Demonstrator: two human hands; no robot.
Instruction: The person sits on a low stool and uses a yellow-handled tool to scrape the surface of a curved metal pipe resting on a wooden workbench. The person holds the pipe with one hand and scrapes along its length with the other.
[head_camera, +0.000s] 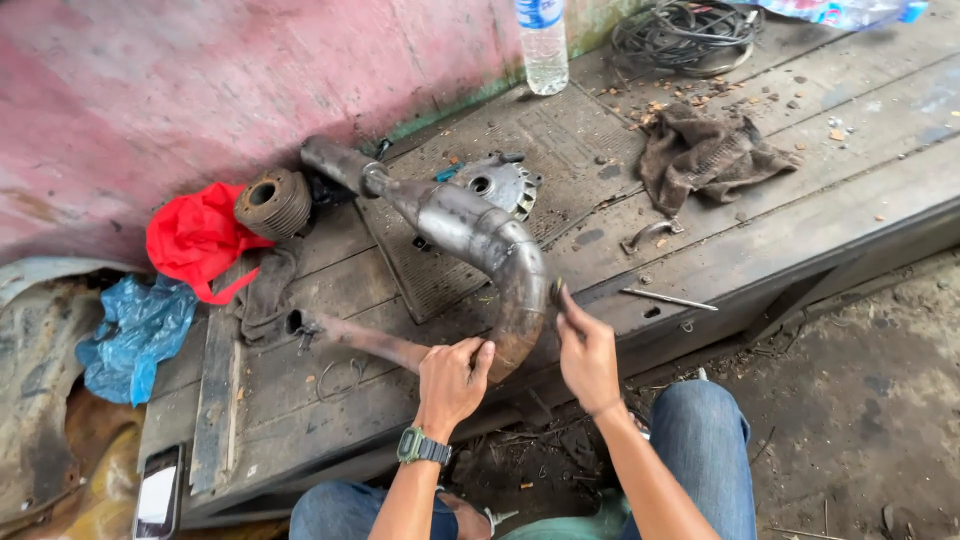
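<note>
Exhaust pipe (470, 235), bend between both hands' fingers (482, 352)

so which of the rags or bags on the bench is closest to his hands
The dark rag lying just below the red bag; the blue bag and the brown rag lie farther from the left hand.

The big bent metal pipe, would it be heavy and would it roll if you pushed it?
The bent metal pipe looks like thick, stiff steel, so it is probably heavy and would not flex. Its sharp curve likely stops it rolling far; it would rock instead. The left hand grips its thin end, and the right hand touches the bend.
</note>
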